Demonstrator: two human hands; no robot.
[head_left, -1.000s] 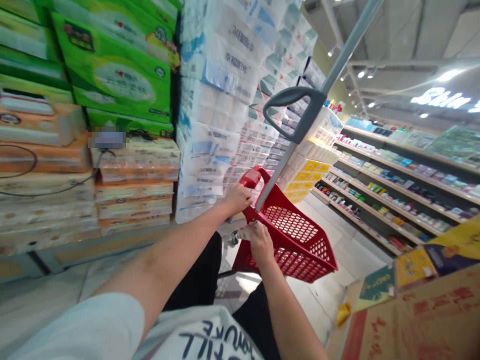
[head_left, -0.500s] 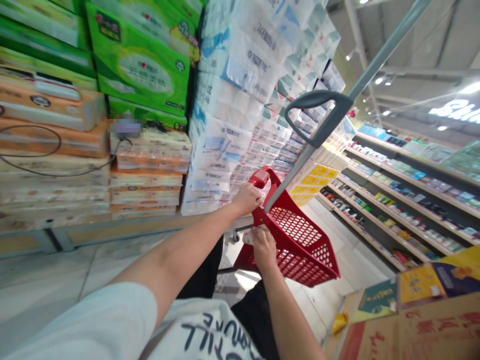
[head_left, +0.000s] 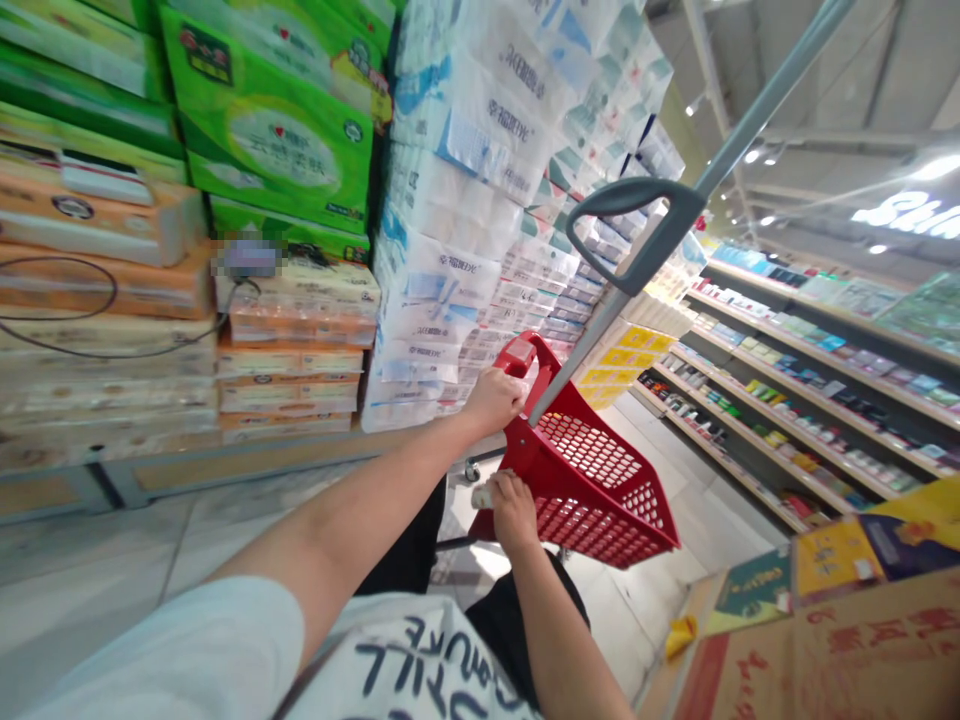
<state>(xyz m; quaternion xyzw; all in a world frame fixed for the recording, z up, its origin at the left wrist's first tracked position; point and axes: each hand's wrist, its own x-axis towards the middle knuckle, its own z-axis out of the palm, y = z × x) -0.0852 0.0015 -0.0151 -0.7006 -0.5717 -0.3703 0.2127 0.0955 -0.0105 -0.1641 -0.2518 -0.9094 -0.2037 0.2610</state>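
Note:
My left hand (head_left: pixel 493 402) is closed around the red handle edge of a shopping cart (head_left: pixel 592 490) with perforated plastic sides. Below it, my right hand (head_left: pixel 516 508) is curled beside the cart's near end, with a pale crumpled cloth or tissue (head_left: pixel 482 497) sticking out at its left side. Whether the right hand touches the cart I cannot tell. A grey metal pole (head_left: pixel 577 352) with a looped dark grey grip (head_left: pixel 637 235) slants up from the cart's handle end towards the upper right.
White-wrapped paper packs (head_left: pixel 450 270) stand in a tall stack behind the cart. Green packs (head_left: pixel 277 130) and orange packs (head_left: pixel 82 220) are piled at left, a thin black cable in front. Stocked shelves (head_left: pixel 810 400) run along the right. Cardboard boxes (head_left: pixel 847 650) sit at lower right.
My right hand has moved slightly down and left, away from the cart's side, with the pale cloth or tissue. My left hand stays on the cart handle.

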